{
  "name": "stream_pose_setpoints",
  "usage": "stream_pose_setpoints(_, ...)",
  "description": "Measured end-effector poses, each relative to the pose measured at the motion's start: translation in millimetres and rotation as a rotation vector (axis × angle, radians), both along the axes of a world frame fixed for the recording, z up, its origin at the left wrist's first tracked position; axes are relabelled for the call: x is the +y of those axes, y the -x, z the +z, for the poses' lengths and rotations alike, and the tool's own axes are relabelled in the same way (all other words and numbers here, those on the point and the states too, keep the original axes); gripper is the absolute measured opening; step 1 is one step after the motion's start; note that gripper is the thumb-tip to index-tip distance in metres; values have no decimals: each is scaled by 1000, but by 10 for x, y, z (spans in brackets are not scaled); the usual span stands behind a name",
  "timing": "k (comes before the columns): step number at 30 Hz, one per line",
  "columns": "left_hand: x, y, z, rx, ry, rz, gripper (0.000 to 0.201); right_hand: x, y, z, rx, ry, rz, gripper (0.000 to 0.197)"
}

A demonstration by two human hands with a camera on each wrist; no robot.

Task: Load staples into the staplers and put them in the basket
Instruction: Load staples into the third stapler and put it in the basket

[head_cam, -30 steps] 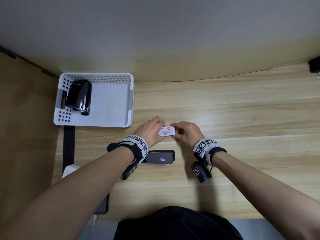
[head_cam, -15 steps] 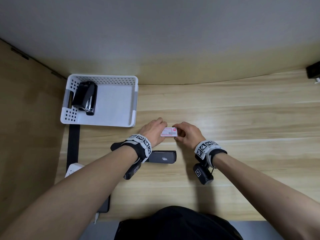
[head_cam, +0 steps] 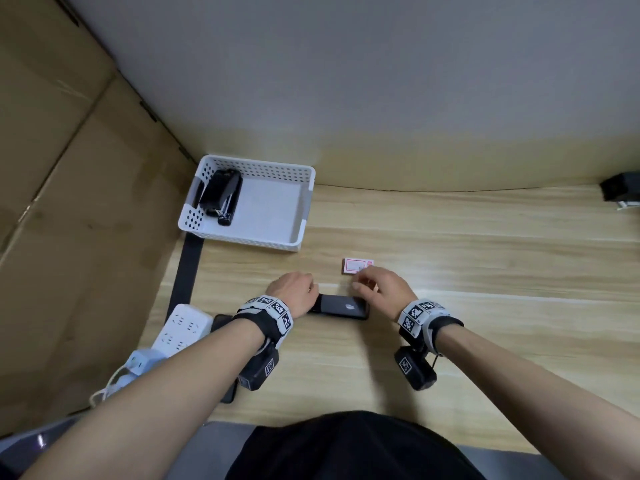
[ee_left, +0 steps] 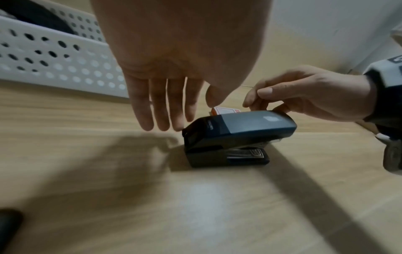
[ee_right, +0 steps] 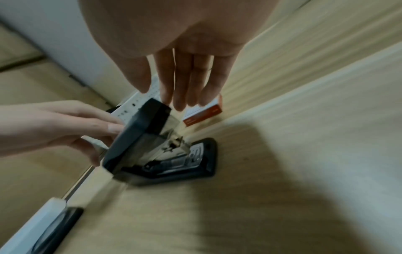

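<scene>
On the desk [head_cam: 450, 341], both hands' grips hang apart over the stapler [head_cam: 341, 306]; left hand [head_cam: 294, 294], right hand [head_cam: 382, 289].

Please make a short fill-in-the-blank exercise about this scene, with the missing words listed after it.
1. The white basket already holds ____ stapler.
2. The second stapler stands on the wooden ____, between the left hand and the right hand.
3. The small staple box lies on the desk beyond the stapler, ____ the basket.
4. The left hand's fingers are ____, not curled.

Missing words: one; desk; outside; straight
</scene>
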State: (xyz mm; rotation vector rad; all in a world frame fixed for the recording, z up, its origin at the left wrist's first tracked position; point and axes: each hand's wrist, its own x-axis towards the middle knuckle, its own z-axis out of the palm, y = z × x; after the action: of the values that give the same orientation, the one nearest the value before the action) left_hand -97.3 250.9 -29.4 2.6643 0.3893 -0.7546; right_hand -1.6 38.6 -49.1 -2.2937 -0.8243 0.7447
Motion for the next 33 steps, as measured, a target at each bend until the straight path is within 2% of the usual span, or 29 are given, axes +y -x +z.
stream_pose_setpoints(2,-13,114,-23,43,-14,48,36,42,120,22,-1,74,76,36)
stream_pose_setpoints(5,-52,224,-103,34,81,142,32,32,291,-23,-74,116,150,43)
stream_pose_setpoints(9,-68,243,-101,-39,184,193,30,-32,485,-29,-138,162,31,44)
stream_pose_setpoints(16,-45,287,12,-196,317,52,41,10,838,80,-101,283,-130,47)
stream_pose_setpoints(19,59,373,80,-201,301,-7,42,164,849,149,-64,320,-193,51)
stream_pose_setpoints(22,216,493,106,-191,259,19,41,256,775,136,-2,341,-262,59)
stream_pose_setpoints(25,362,648,142,-186,224,81,40,326,769,109,-11,390,-215,75)
stream_pose_setpoints(33,600,846,412,-191,127,227,40,584,755,278,-59,493,-142,57)
